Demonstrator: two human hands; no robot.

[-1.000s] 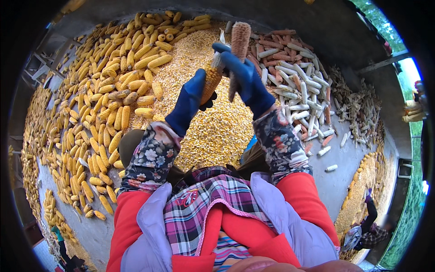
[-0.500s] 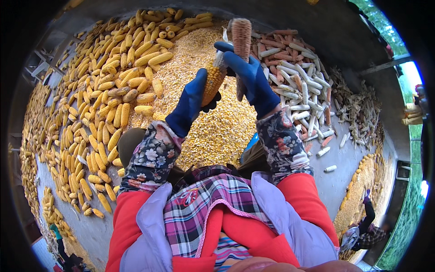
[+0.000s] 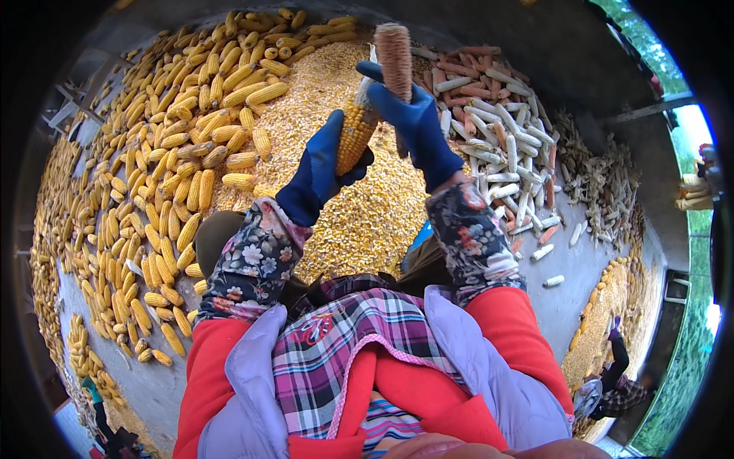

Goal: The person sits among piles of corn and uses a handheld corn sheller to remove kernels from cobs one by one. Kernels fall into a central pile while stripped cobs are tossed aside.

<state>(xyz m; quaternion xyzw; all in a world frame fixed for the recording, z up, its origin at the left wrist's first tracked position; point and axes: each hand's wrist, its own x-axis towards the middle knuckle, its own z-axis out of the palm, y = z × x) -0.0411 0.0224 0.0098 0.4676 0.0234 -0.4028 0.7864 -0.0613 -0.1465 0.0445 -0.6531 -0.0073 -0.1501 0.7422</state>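
Observation:
My left hand (image 3: 319, 159), in a blue glove, is closed around a yellow ear of corn (image 3: 355, 142). The ear tilts up and to the right; its upper end is stripped to pale cob, while kernels cover its lower part. My right hand (image 3: 419, 128), gloved in blue too, grips a reddish bare corncob (image 3: 394, 60) that stands nearly upright. The right fingers lie over the ear's stripped upper end, so the contact between cob and ear is partly hidden. Below both hands spreads a heap of loose kernels (image 3: 363, 226).
Unshelled ears (image 3: 164, 172) cover the floor (image 3: 566, 294) on the left. Bare cobs (image 3: 505, 145) are piled at right, beside dry husks (image 3: 608, 180). Another person (image 3: 615, 390) is at the lower right by more kernels; someone else (image 3: 111, 428) is partly visible at lower left.
Both hands have shifted slightly left, with the ear and the bare cob still in them. The right hand has tilted the cob's top leftward.

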